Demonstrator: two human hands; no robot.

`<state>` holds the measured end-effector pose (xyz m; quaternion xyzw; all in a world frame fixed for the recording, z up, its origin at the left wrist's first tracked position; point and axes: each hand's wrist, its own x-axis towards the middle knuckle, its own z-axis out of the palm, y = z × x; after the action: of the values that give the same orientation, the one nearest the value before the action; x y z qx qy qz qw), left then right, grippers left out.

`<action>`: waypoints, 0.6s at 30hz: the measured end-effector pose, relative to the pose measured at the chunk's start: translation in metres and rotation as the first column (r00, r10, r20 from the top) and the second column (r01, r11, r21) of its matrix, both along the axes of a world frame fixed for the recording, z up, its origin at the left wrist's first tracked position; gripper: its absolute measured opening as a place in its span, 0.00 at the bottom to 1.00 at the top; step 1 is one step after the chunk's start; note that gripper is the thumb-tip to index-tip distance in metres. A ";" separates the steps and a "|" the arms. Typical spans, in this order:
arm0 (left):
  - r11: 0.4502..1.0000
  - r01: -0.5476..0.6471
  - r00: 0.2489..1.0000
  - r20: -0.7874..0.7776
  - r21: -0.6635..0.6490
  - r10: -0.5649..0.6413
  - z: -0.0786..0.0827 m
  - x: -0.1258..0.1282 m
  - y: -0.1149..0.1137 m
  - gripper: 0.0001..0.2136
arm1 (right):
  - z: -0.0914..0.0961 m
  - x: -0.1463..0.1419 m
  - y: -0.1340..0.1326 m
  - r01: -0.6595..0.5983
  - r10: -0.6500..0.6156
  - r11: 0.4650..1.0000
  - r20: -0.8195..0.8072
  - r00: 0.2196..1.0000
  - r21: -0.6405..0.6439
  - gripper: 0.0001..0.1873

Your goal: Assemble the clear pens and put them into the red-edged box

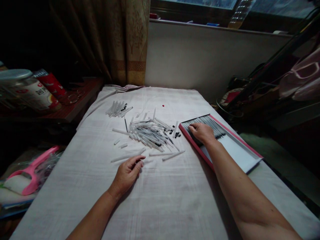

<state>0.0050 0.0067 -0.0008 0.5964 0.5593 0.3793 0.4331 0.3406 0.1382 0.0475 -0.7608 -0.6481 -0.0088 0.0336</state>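
My right hand [203,132] is over a shallow red-rimmed box [237,136], its fingers pinched at the left side. Whatever it may grip is hidden. Under and beyond it lies a row of clear pens [203,120] with dark ends. My left hand [127,174] rests on the cloth, fingers loosely bent and thumb apart, holding nothing visible. Just beyond its fingertips is a clear pen barrel [128,155]. In the middle lies a loose heap of clear barrels and dark refills [150,131]. Small black caps [177,135] are scattered between heap and box.
A second group of clear barrels [115,108] lies at the far left, and a small red piece [163,105] at the back. Left of the cloth-covered table [170,200] are a jar [32,90] on a wooden surface and a pink-handled item [32,170]. A curtain [130,43] hangs behind.
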 end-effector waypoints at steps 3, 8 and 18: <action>1.000 0.001 1.000 0.011 -0.012 -0.001 0.001 0.000 0.000 0.17 | 0.005 -0.012 -0.005 -0.026 0.023 0.997 0.030 0.999 0.072 0.20; 1.000 -0.005 1.000 0.013 -0.001 0.005 0.001 0.000 -0.001 0.17 | 0.004 -0.046 -0.008 -0.257 0.252 0.965 0.092 0.963 0.046 0.18; 1.000 0.005 0.999 0.036 0.000 -0.005 0.003 0.002 -0.001 0.16 | 0.006 -0.082 0.015 -0.179 0.200 0.956 0.068 0.977 -0.232 0.15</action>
<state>0.0066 0.0057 0.0021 0.5908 0.5500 0.3889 0.4440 0.2583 0.1535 0.0538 -0.6928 -0.7157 0.0334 -0.0816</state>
